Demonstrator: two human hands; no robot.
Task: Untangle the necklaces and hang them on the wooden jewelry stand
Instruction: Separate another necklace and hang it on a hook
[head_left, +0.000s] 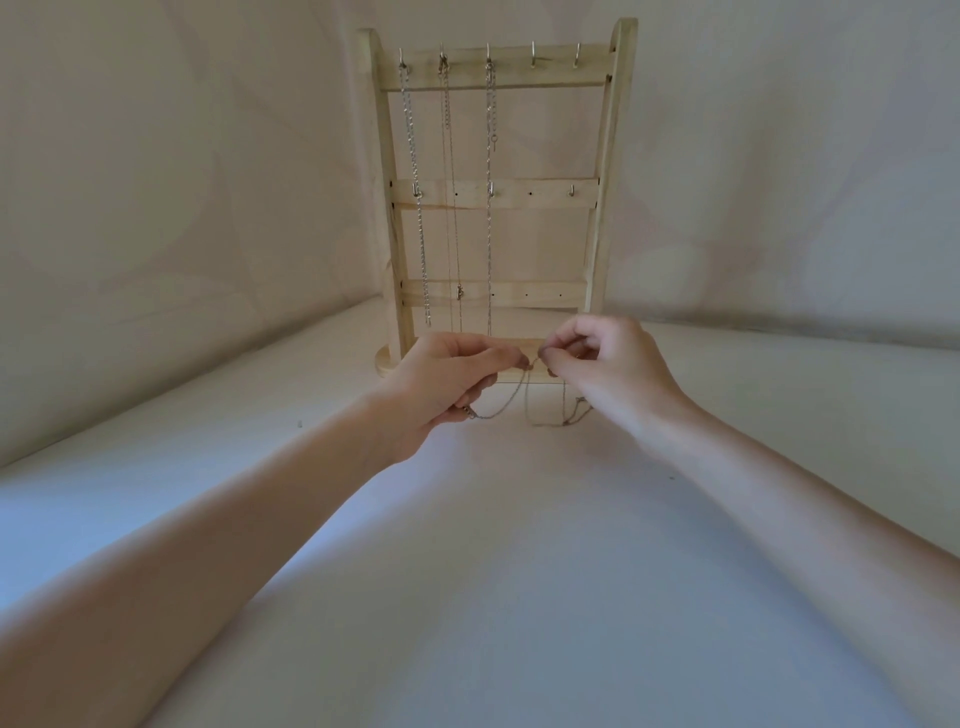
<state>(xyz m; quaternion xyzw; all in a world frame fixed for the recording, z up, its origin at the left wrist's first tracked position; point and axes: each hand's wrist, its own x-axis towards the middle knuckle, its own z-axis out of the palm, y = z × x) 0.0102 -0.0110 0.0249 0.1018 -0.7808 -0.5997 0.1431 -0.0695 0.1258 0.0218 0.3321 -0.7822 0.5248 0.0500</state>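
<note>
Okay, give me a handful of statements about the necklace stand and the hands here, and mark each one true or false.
1. Three chains hang from the top row of hooks on the wooden stand. True: the left chain, middle chain and third chain.
2. Every top hook is taken. False: the two right hooks are bare.
3. Both hands pinch a thin chain in front of the stand's base. True: the left hand and right hand hold the loose chain.
4. The loose chain is pulled straight and tight. False: it sags in loops below the hands.
5. The stand lies flat on the surface. False: it stands upright.
</note>
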